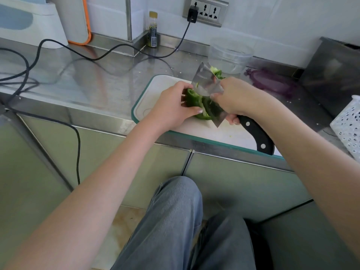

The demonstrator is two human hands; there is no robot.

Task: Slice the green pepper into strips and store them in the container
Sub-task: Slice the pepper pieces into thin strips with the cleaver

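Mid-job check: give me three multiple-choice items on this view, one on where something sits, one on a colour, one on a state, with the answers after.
1. Where does the clear container stand?
A. on the counter behind the cutting board
B. on the floor
C. on the cutting board

2. What colour is the lid lying right of the board?
A. orange
B. purple
C. white

3. What is the left hand doing?
A. hanging idle
B. holding the container
C. holding the green pepper

Answers:
1 A, it stands on the steel counter past the board's far edge.
2 B, the lid is plainly purple.
3 C, its fingers curl round the pepper on the board while the right hand grips the cleaver.
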